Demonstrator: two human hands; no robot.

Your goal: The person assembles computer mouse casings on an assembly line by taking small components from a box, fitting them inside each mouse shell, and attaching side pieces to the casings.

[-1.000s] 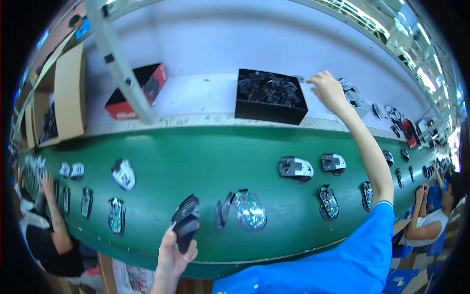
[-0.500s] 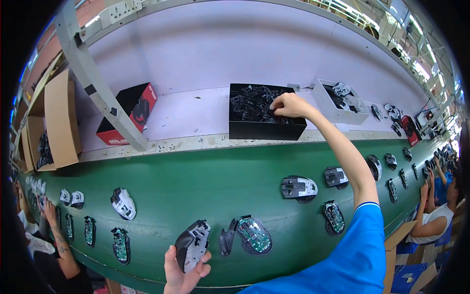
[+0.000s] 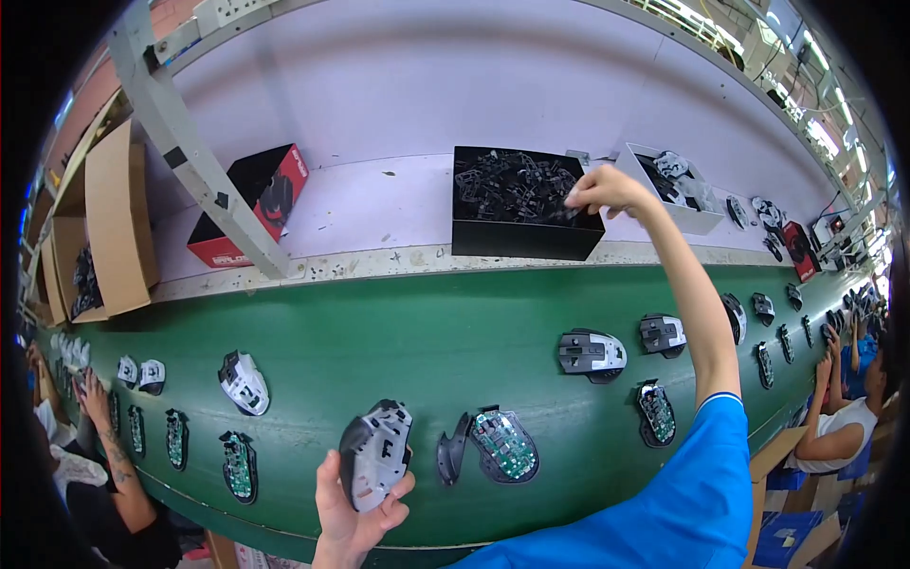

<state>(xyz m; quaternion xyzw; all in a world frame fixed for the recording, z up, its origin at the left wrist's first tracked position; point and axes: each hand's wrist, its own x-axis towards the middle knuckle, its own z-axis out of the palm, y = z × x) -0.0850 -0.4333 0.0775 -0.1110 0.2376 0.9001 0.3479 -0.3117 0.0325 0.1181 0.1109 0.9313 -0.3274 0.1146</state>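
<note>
Long green conveyor belt (image 3: 398, 332), pale shelf (image 3: 379, 213) behind, grey slanted frame post (image 3: 204, 166), bright ceiling lights (image 3: 820, 90)

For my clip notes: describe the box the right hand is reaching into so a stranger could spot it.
On the pale shelf behind the green conveyor belt, find the right hand. Under it sits a black box of dark plastic parts: all black, unlike its red-sided and white neighbours.

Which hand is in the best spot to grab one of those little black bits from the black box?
The right hand. It is stretched out over the black box, fingers right at the small black parts. The left hand is low by the belt, busy holding a grey mouse shell.
</note>
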